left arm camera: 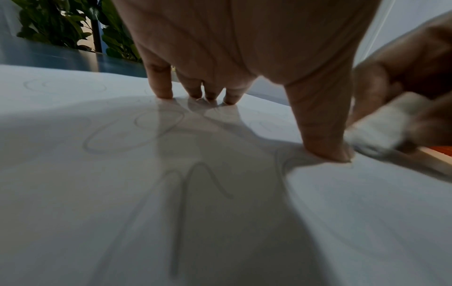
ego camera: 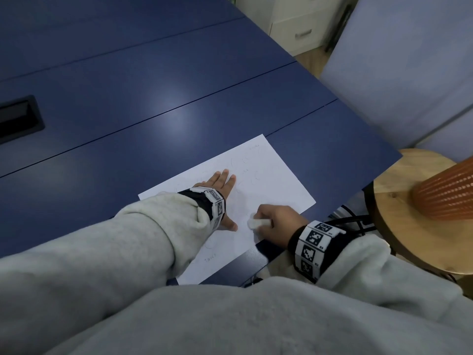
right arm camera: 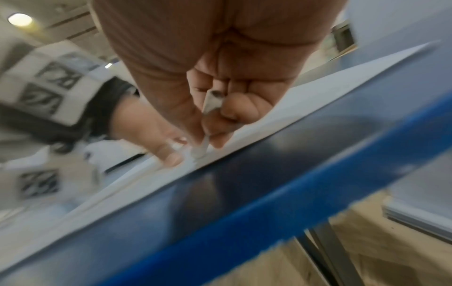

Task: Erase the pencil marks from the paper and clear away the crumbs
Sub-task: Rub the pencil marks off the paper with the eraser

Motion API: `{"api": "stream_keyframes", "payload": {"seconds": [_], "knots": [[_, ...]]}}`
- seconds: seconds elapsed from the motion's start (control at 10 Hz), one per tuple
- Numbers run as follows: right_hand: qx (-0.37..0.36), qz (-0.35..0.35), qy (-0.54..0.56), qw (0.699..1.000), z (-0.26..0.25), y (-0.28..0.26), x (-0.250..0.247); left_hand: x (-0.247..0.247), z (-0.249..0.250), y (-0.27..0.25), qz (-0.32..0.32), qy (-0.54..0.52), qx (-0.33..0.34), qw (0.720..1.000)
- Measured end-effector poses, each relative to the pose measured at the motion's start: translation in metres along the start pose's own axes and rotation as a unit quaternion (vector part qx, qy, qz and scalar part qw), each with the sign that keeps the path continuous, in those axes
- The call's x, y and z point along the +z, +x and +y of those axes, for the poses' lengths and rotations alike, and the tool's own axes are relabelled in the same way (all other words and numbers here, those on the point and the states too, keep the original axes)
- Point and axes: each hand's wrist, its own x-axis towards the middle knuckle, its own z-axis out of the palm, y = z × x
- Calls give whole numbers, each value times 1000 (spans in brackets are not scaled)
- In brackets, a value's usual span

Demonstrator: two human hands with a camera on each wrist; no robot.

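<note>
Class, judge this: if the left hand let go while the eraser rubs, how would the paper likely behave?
The paper looks like a thin single sheet, so probably light and floppy. On the smooth blue table it would likely slide or buckle under the eraser. The left hand, pressed flat, seems to prevent that.

left hand (ego camera: 222,198) flat on paper (ego camera: 279,180), right hand (ego camera: 277,221) gripping eraser (ego camera: 257,223) on sheet, blue surface (ego camera: 128,98) beneath
</note>
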Motion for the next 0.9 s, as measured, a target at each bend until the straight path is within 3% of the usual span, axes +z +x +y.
{"api": "stream_keyframes", "payload": {"seconds": [0.1, 0.2, 0.3, 0.4, 0.6, 0.7, 0.9], "knots": [[-52, -34, -41, 997, -8, -7, 7, 0, 1, -1, 2, 3, -3, 1000], [3, -8, -8, 1000, -1, 3, -3, -2, 1, -1, -3, 2, -1, 1000], [11, -2, 4, 1000, 1, 4, -3, -4, 2, -3, -2, 3, -1, 1000], [-38, -31, -33, 998, -7, -4, 8, -4, 4, -6, 2, 4, -3, 1000], [2, 10, 5, 1000, -3, 3, -2, -4, 4, -7, 1, 12, -5, 1000], [-38, -25, -17, 999, -8, -3, 6, -4, 4, -6, 4, 13, -6, 1000], [26, 11, 32, 999, 5, 3, -4, -5, 4, -5, -4, 16, -10, 1000]]}}
